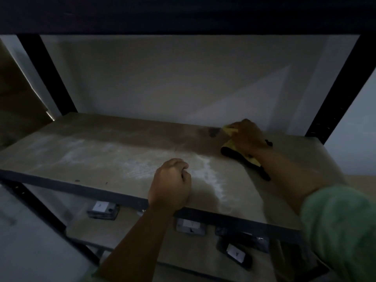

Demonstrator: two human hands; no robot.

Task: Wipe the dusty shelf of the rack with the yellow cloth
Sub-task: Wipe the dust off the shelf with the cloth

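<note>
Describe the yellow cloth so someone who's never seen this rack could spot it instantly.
Find the dusty shelf of the dark-framed rack. At its back right, the right hand presses on the yellow cloth. It is the only bright yellow item, with black edging.

The right hand point(247, 137) covers most of the yellow cloth point(231, 146), so its full shape is hidden. The small boxes point(102, 210) on the lower shelf sit half behind the dusty shelf's point(101, 157) front edge, their labels too dim and blurred to read (one mark per label, no more). The green sleeve point(341, 231) is cut off at the picture's right edge.
</note>
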